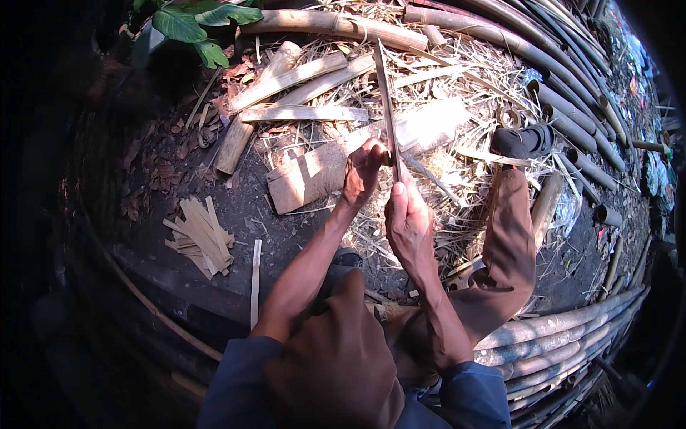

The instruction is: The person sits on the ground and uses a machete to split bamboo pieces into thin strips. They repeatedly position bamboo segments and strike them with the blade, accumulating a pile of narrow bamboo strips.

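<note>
A long, narrow bamboo strip (pixel 386 93) stands out in front of me, pointing away, its far end near the bamboo poles. My right hand (pixel 409 218) is closed round its near end, the thumb lying along it. My left hand (pixel 364 171) is curled against the strip's left side, a little farther up, its fingertips pressed to it. A small dark bit shows between those fingers, too shadowed to name. Below both hands lies a flat wooden board (pixel 307 179), its right part bright with sunlight.
Split bamboo pieces (pixel 304 113) and shavings (pixel 443 86) cover the ground ahead. A pile of thin bamboo slats (pixel 204 236) lies at left. Bamboo poles (pixel 572 121) are stacked at right, with more poles (pixel 550 332) near my bent leg (pixel 511 236). Green leaves (pixel 182 25) hang at upper left.
</note>
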`<state>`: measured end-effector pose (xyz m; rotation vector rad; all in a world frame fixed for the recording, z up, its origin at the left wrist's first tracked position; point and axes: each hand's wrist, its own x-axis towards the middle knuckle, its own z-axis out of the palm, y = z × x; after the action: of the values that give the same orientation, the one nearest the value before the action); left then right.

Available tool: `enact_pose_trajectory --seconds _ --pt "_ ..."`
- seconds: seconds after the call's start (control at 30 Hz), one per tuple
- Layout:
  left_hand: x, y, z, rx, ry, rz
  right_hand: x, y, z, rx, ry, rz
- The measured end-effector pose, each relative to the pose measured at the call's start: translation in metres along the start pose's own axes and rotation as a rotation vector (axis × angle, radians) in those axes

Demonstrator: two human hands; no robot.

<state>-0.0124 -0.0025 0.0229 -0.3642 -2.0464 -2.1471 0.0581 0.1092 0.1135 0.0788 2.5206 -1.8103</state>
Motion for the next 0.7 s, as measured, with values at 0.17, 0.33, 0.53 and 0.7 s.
enact_pose_trajectory --seconds 0.17,0.33,0.53,0.7 --pt "-0.008 -0.016 0.009 -0.020 0.038 -0.146 0.002 0.005 -0.003 0.095 -0.026 0.120" --pt "-0.031 -0.064 -0.004 0.190 0.117 0.041 0.004 0.019 0.013 0.058 -0.039 0.079" --pt "-0.061 -0.032 -0.040 0.301 0.422 -0.075 -0.006 -0.028 -0.012 0.063 -0.097 0.075" --pt "-0.091 -0.036 -0.055 0.275 0.438 -0.200 0.011 0.048 0.013 -0.028 -0.060 0.038"
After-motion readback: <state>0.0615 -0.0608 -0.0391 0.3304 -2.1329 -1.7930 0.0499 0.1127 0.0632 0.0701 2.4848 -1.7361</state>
